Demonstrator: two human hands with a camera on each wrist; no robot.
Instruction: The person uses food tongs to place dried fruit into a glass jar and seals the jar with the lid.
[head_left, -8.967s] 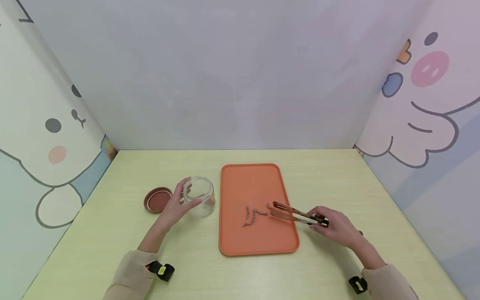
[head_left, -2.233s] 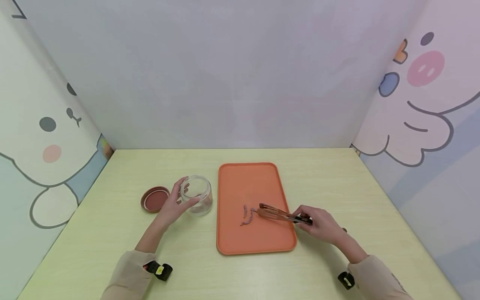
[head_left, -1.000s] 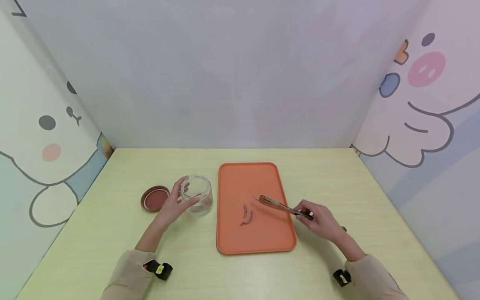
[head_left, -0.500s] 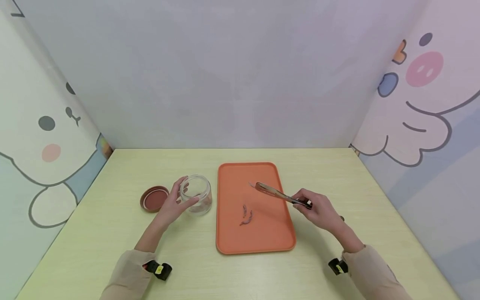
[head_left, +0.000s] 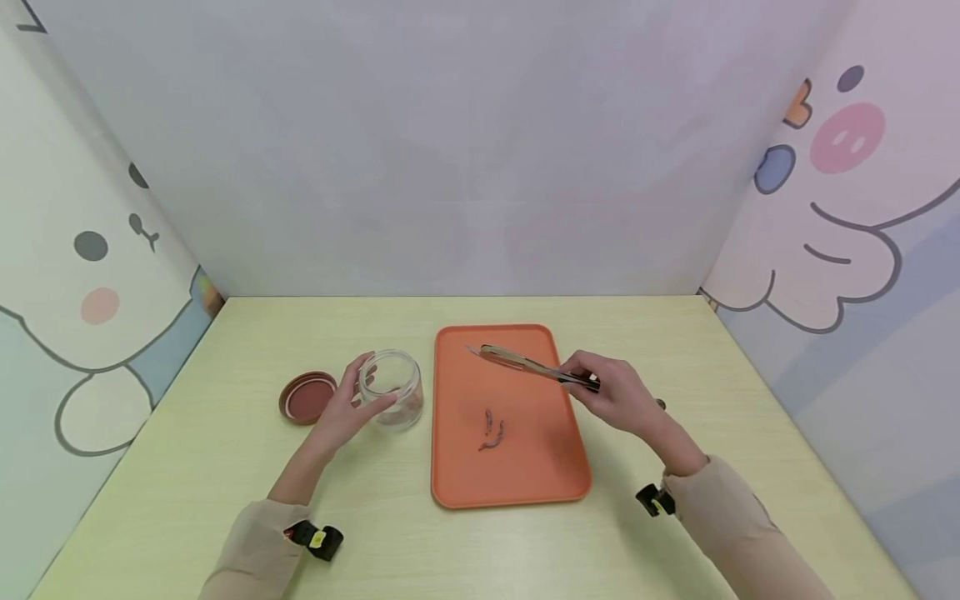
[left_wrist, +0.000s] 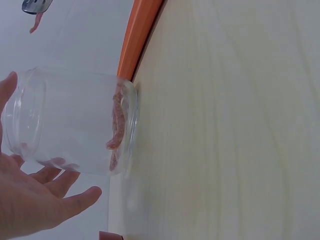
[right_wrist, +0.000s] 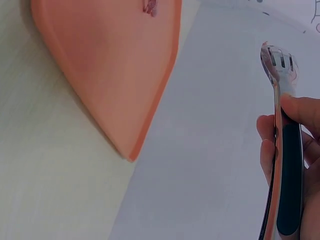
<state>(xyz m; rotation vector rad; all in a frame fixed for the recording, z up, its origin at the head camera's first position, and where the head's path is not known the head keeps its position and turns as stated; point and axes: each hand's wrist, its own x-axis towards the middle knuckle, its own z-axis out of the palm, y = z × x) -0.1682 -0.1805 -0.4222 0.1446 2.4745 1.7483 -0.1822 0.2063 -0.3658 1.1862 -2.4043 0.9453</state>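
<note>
My left hand point(head_left: 348, 412) holds a clear jar point(head_left: 396, 400) near its rim, thumb on one side and fingers on the other. Reddish-brown, wrinkled strips point(left_wrist: 118, 120) lie on the jar's bottom in the left wrist view. In my right hand point(head_left: 615, 392) are metal tongs point(head_left: 517, 360) with dark handle grips, squeezed together above the orange tray point(head_left: 510, 479). From their tips sticks out one thin pinkish strip point(left_wrist: 36, 22). Two wrinkled strips point(head_left: 492, 443) lie on the tray below. The jar stands upright on the table, left of the tray.
A round brown lid point(head_left: 309, 398) lies on the table point(head_left: 375, 542) just left of the jar. Plain and cartoon-printed panels point(head_left: 480, 167) enclose the table at the back and both sides.
The tongs have picked a strip off the tray, then risen and moved left towards the jar. Fewer strips lie on the tray. The left hand and jar have stayed put.
</note>
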